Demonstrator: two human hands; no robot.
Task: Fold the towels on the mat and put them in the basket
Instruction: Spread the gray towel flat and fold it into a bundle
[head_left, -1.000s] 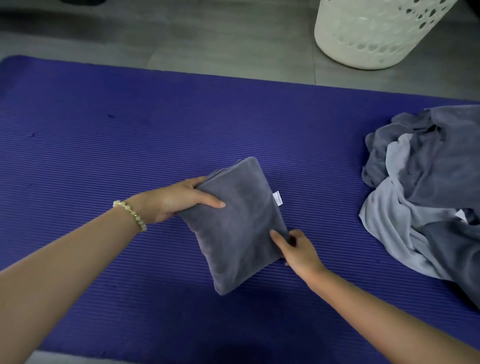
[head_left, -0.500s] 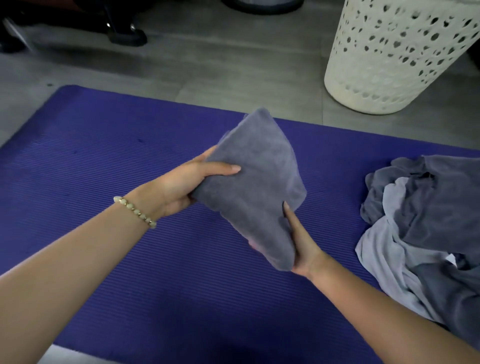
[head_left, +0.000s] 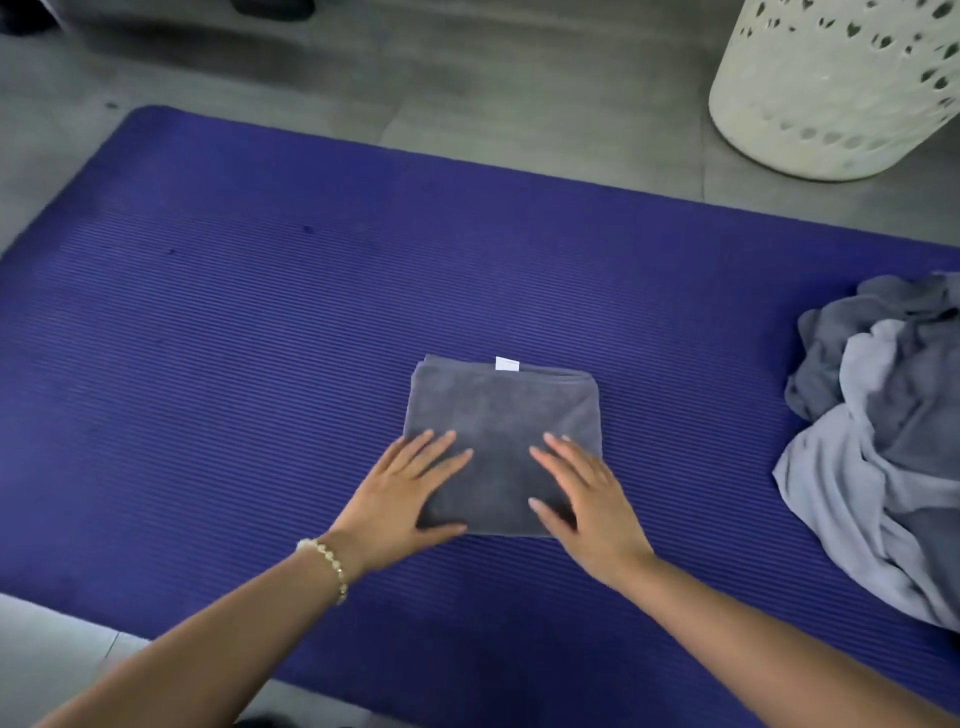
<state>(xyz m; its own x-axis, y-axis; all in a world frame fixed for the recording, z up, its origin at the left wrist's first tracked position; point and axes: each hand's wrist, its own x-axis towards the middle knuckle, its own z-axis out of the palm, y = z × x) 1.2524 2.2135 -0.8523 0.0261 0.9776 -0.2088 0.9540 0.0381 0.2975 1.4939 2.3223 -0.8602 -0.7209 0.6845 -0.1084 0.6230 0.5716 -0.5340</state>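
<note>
Head view: a folded towel (head_left: 501, 415) lies flat in the middle of the purple mat (head_left: 234, 364), with both hands laid on its near half.
Folded towel: dark grey, a compact square of several layers, with a white tag (head_left: 507, 364) showing at its far edge.
Left hand (head_left: 402, 499): fingers straight and spread, palm down on the towel's near left part; it presses and grasps nothing. A bead bracelet (head_left: 324, 558) sits on the wrist.
Right hand (head_left: 587, 499): the same, flat and spread on the near right part, holding nothing.
Pile of towels (head_left: 883, 415): crumpled at the mat's right edge, well apart from the folded one; dark and light grey cloth are tangled together, and I cannot count the pieces.
Basket (head_left: 831, 104): white and perforated, standing on the grey floor (head_left: 467, 78) beyond the mat's far right corner; its inside is out of sight.
Done, as I judge it: this one towel looks fully folded and is being smoothed.
Left: carrying it to the basket, then folding and moving everything in the pile.
</note>
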